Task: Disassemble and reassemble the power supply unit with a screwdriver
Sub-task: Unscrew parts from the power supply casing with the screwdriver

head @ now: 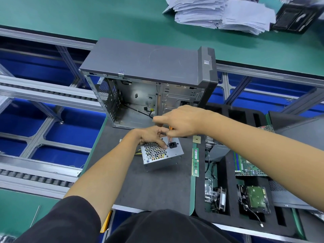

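The silver power supply unit [162, 154] stands on the dark mat [140, 186], its honeycomb grille and black power socket facing up. My left hand [152, 136] grips its top left edge, thumb pressed beside the socket. My right hand [182, 122] holds a screwdriver [168, 140] with an orange handle; its thin shaft points down at the face next to the socket. Most of the handle is hidden in my fingers.
An open grey computer case [147, 85] stands just behind the unit. A RAM stick [195, 162] and a CPU chip [196, 139] lie to the right. A black foam tray [233, 190] holds a motherboard, hard drive and fan. Paper stacks [220, 13] lie far back.
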{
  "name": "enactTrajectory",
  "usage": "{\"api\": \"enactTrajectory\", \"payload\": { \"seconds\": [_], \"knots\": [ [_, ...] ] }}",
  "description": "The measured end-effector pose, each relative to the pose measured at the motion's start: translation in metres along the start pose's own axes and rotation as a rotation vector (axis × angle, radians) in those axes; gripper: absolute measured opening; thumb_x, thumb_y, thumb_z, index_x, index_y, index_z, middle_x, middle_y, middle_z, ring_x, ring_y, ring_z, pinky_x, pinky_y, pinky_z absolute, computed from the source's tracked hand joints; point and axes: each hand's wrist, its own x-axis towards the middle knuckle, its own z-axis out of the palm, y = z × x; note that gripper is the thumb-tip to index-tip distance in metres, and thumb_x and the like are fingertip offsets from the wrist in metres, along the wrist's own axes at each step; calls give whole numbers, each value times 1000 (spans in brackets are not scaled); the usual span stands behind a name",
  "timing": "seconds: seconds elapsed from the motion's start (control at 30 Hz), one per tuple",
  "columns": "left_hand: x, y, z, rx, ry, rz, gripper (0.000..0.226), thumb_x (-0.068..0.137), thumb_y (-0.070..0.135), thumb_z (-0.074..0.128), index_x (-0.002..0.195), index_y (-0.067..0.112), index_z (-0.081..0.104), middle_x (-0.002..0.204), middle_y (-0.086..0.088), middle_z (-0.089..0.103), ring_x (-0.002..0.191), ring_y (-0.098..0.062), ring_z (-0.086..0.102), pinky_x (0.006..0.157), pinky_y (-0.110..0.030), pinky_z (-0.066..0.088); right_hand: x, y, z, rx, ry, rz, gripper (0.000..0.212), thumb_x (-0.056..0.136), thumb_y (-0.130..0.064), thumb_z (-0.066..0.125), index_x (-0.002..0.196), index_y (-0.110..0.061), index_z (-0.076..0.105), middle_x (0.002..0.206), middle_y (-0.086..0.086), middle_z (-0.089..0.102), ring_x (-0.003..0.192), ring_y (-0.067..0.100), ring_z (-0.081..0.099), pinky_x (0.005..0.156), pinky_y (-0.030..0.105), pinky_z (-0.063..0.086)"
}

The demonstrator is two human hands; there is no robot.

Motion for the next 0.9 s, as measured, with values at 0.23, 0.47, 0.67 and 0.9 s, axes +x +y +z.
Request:
{"api": "enactTrajectory", "payload": {
  "seconds": [0.23, 0.47, 0.67, 0.9],
  "knots": [
    [-2, 2, 0, 24, 9, -30, 29, 77, -2, 83, 100, 10, 69, 105, 12, 73, 110, -2, 66, 89, -18, 52, 0, -3, -7, 8, -40, -42, 33, 90, -25, 59, 97, -30, 27, 86, -2, 56, 71, 27, 55, 54, 37, 40],
    [-6, 3, 1, 15, 46, -64, 31, 76, 2, 84, 102, 12, 71, 105, 14, 76, 103, 1, 69, 78, -11, 51, -1, -7, -5, 229, -40, -44, 40, 79, -7, 61, 101, -29, 37, 94, -5, 50, 85, 20, 49, 60, 40, 43],
    [-4, 5, 3, 45, 15, -5, 29, 76, -7, 82, 97, 6, 67, 101, 8, 72, 107, -4, 66, 88, -27, 53, 0, -3, 0, -43, 10, 6, 27, 94, -32, 54, 113, -25, 36, 88, 1, 61, 66, 24, 54, 53, 37, 43],
    [-3, 3, 2, 50, 28, 1, 30, 75, -6, 82, 95, 10, 67, 114, -4, 71, 124, -14, 61, 100, -32, 53, -3, -2, -8, -14, -9, -36, 30, 92, -26, 61, 108, -28, 36, 92, -5, 56, 75, 24, 57, 53, 36, 42]
  ]
}}
